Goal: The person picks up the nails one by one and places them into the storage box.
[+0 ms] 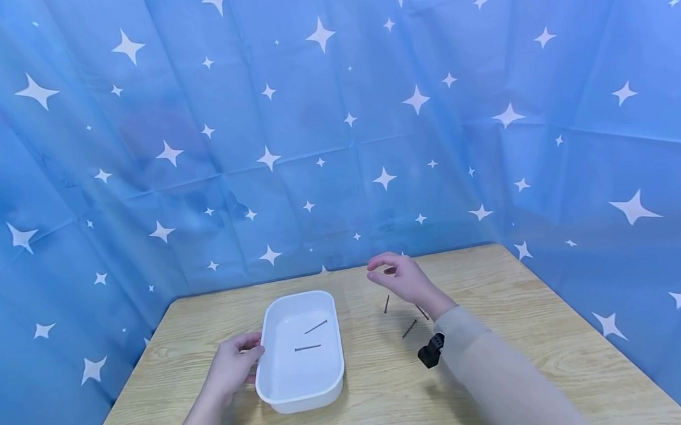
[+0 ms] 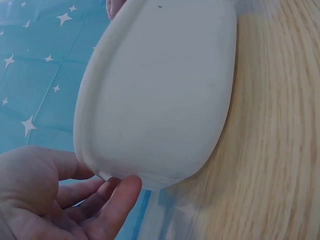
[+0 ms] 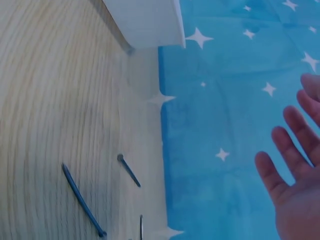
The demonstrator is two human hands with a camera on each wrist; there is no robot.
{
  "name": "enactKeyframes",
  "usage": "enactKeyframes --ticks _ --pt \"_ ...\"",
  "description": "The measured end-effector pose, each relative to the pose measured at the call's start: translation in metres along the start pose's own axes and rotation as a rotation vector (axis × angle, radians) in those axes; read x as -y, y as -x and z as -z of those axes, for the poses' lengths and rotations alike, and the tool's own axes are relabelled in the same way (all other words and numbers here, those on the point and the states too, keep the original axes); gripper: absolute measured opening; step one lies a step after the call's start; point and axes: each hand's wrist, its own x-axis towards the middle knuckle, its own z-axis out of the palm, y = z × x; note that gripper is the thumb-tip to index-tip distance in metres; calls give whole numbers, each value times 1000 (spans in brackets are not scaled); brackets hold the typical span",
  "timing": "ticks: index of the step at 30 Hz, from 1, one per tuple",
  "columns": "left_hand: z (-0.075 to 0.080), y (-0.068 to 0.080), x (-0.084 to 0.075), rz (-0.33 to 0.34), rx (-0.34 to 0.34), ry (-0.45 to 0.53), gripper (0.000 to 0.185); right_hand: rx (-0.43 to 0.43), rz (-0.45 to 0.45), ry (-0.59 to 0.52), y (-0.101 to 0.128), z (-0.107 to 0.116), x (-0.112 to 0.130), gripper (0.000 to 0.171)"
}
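Note:
A white rectangular tray stands on the table, with two dark nails lying apart inside it. At its left side, my left hand holds the rim, thumb over the top edge and fingers along the outer wall; the left wrist view shows the thumb and fingers at the tray's edge. My right hand hovers over the table to the right of the tray, empty, its fingers spread and loosely bent. Below it, three loose nails lie on the wood, one partly behind the wrist.
The wood-grain table runs back to a blue curtain with white stars, which also closes in both sides. A small black camera sits on the right wrist, below the sleeve.

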Motion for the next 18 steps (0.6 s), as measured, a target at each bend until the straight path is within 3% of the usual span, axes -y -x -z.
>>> enactKeyframes --ticks 18 --pt "0 0 0 3 6 13 37 -16 -56 -19 15 34 -10 23"
